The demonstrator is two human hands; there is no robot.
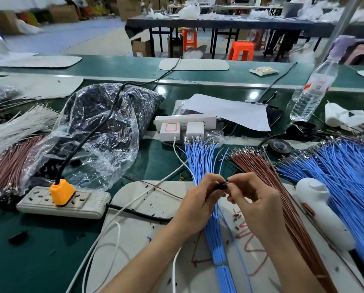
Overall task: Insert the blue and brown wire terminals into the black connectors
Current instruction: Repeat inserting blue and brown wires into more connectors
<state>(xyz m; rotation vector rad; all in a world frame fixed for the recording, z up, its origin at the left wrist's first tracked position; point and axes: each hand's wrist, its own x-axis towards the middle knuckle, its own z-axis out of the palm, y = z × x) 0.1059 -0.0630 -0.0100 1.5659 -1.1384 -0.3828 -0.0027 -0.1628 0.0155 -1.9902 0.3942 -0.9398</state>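
Fingers of my left hand [199, 200]: curled, pinching one black connector [222, 185] at their tips, open end facing right. Right hand [256, 200]: thumb and forefinger pinching what I judge to be a wire terminal [229, 181]; its wire colour I cannot tell. Relation: terminal sits just right of the connector, touching or nearly so, its long axis running left to right between my two hands, so the push would go leftward from the right hand while the left braces. Stock: blue wires [202, 157], bundled, lying away from me under both hands on the pale mat [138, 208]; brown wires [259, 166], fanned just right of them, nearer my right hand. Both on the green counter [155, 159].
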